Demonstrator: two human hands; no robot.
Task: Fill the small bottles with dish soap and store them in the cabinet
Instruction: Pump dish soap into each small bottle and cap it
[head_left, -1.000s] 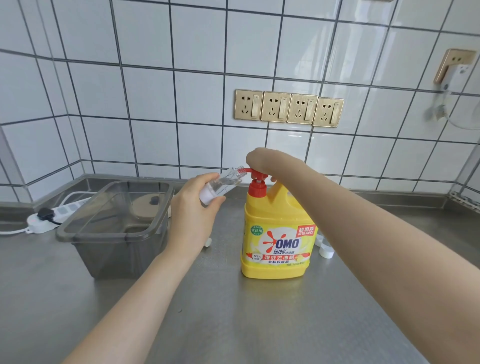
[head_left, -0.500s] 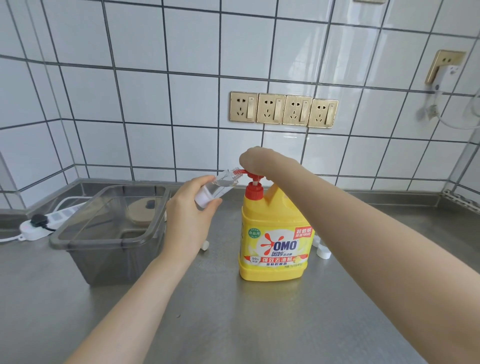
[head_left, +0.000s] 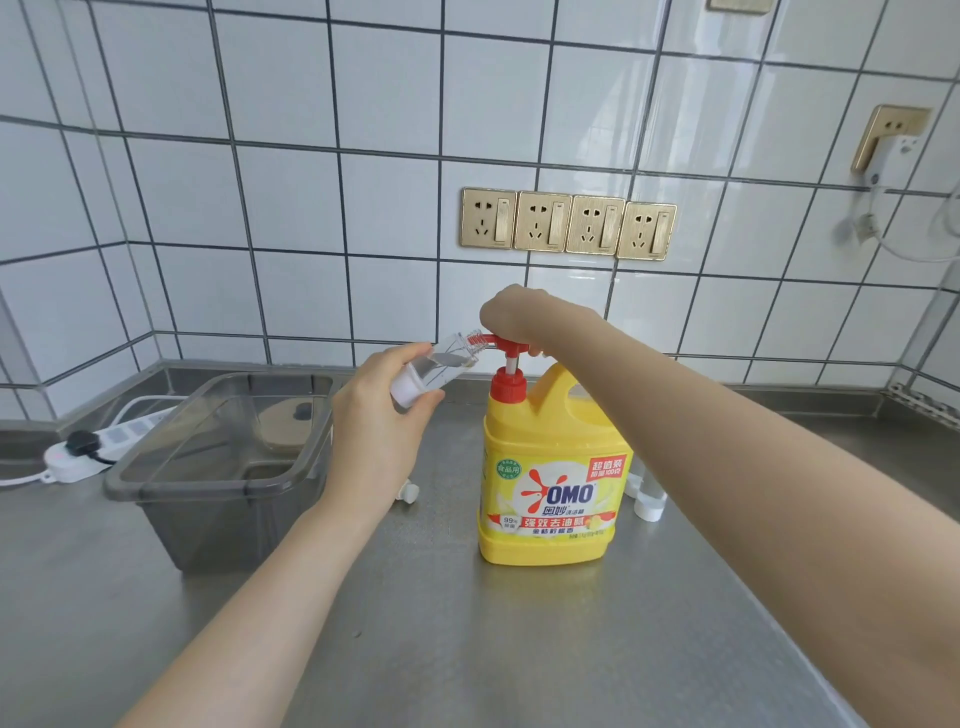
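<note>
So the left hand has the small bottle tilted, mouth up against the pump spout, and that grip is basically the centre of everything. Right of it stands the dish soap jug on the counter, with the right hand on top of the pump. Left of the grip sits a bin, and further left a power strip. Behind the jug, past its right side, more small bottles. Wall sockets are up behind.

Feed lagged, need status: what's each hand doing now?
Left hand: closed, holding small clear bottle.
Right hand: on the red pump head; grip cannot be told.
</note>
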